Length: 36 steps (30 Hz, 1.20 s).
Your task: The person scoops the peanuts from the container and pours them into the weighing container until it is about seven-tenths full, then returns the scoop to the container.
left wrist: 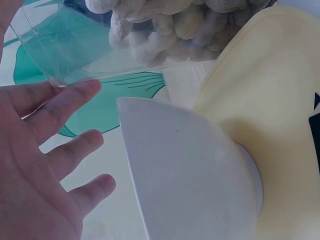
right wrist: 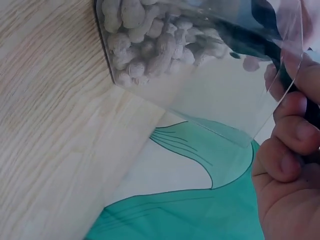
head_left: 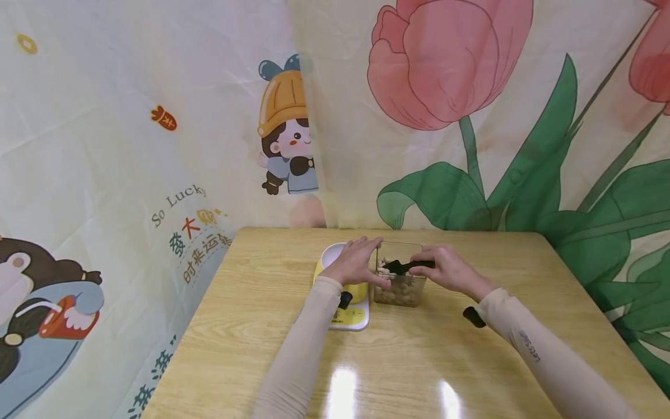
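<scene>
A clear box [head_left: 398, 297] partly filled with unshelled peanuts [right wrist: 160, 47] stands on the table. My left hand [head_left: 353, 265] holds it at its left side, thumb toward the near rim and fingers toward the far corner. In the left wrist view, two fingertips touch the box's rim while the other fingers spread free. My right hand [head_left: 449, 269] grips the handle of a black scoop [head_left: 400, 267] from the right. The scoop's head dips inside the box, over the peanuts. What it carries is hidden.
Left of the box sits a yellow and white kitchen scale [head_left: 349, 318] with a white bowl [left wrist: 185, 165] on it, partly covered by my left hand. The wooden table [head_left: 251, 343] meets hanging cloths [head_left: 345, 128] with printed tulips and cartoon figures at its back and left.
</scene>
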Tool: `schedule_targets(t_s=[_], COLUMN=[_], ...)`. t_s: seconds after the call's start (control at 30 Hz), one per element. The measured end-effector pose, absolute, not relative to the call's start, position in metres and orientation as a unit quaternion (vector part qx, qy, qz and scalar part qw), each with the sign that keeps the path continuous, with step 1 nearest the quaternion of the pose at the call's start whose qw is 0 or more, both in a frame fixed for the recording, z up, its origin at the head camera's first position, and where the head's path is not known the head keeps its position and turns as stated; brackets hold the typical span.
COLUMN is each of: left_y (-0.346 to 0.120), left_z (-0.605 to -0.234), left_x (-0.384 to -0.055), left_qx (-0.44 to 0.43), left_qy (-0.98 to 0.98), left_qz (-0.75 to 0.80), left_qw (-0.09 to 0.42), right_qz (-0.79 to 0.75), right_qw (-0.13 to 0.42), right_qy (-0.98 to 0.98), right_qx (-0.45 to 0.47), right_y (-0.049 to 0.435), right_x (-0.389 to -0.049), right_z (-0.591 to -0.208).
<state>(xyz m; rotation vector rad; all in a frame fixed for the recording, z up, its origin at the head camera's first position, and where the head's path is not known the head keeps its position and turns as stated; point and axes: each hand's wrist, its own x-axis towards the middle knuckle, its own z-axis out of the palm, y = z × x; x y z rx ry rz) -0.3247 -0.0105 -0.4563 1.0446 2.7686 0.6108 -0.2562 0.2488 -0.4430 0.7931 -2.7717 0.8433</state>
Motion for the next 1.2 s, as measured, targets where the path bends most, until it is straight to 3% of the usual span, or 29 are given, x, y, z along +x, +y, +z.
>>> schedule_targets(t_s=[0.27,1.2], left_y=[-0.009,-0.009], left_z=[-0.455,-0.457], left_x=[-0.323,-0.322], left_qx=[0.344,0.344], left_qy=[0.914,0.912], left_qz=[0.206,0.217], left_qw=[0.063,0.06], right_qz=[0.337,0.448], right_qw=[0.046,0.092], right_qy=[-0.921,-0.887], right_qx=[0.19,0.068], right_y=[0.266,0.286], right_x=[-0.25,-0.228], right_z=[-0.445,-0.484])
